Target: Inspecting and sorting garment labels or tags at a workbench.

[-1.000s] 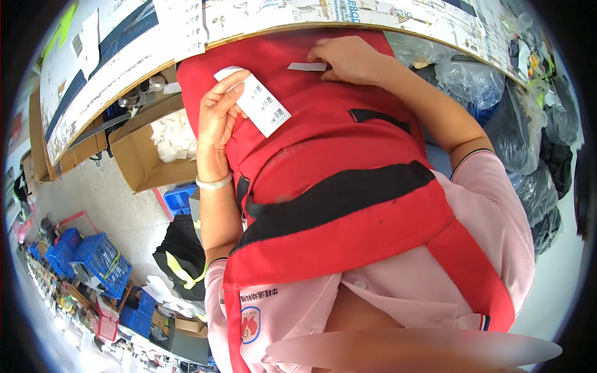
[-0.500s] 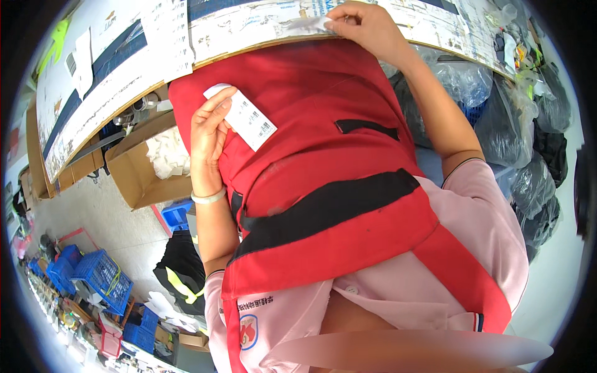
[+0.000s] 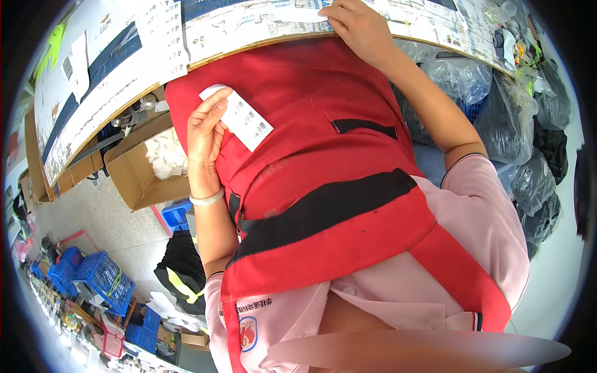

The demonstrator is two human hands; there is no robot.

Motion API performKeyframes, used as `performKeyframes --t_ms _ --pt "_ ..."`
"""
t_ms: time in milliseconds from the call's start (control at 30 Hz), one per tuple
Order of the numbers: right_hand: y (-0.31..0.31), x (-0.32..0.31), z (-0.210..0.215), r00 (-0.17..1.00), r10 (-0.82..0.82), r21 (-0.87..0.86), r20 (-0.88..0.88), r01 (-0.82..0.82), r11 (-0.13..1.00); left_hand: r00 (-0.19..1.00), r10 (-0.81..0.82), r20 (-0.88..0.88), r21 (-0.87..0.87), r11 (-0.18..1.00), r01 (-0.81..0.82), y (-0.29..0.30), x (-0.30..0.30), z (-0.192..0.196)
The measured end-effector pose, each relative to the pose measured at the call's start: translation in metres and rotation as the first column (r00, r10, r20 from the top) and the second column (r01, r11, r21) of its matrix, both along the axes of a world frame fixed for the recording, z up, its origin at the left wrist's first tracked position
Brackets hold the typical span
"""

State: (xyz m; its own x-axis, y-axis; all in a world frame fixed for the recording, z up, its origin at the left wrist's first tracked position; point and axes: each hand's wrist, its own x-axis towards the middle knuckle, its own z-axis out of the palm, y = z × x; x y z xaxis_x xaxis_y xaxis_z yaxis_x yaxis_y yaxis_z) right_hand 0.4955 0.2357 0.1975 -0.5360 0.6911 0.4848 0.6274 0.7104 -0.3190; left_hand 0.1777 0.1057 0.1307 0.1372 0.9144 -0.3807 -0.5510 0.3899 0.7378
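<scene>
My left hand [image 3: 208, 127] is closed around a folded strip of white barcode labels [image 3: 247, 121], held over the lap of my red apron [image 3: 292, 87]. Up at the table's edge, my right hand [image 3: 359, 31] has its thumb and fingers pinched on the end of a narrow white strip of paper [image 3: 305, 16]. That strip lies low over the white printed table top [image 3: 242, 31], and its outline blends into the surface. A longer sheet of barcode labels [image 3: 166, 43] hangs over the front edge of the table, left of centre.
Below the table at left stands an open cardboard box [image 3: 134, 180] with white scraps [image 3: 166, 152] in it. Blue crates [image 3: 104, 281] and a black garment with a yellow strip [image 3: 180, 267] are farther down. Filled plastic bags [image 3: 505, 133] crowd the right side.
My right hand has shifted slightly left, and the white strip in it now lies flatter along the table. My left hand keeps its labels almost in place.
</scene>
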Motion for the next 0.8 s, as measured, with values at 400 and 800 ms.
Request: performKeyframes --t_ms 400,800 --pt "-0.048 -0.056 0.012 0.972 -0.034 -0.698 -0.231 -0.141 0.702 0.995 0.051 -0.08 -0.02 0.998 -0.053 0.0 0.009 0.015" --pt "-0.063 -0.112 -0.015 0.886 -0.155 -0.895 -0.437 -0.413 0.168 0.95 0.024 -0.31 0.074 0.997 -0.001 -0.015 0.017 0.022"
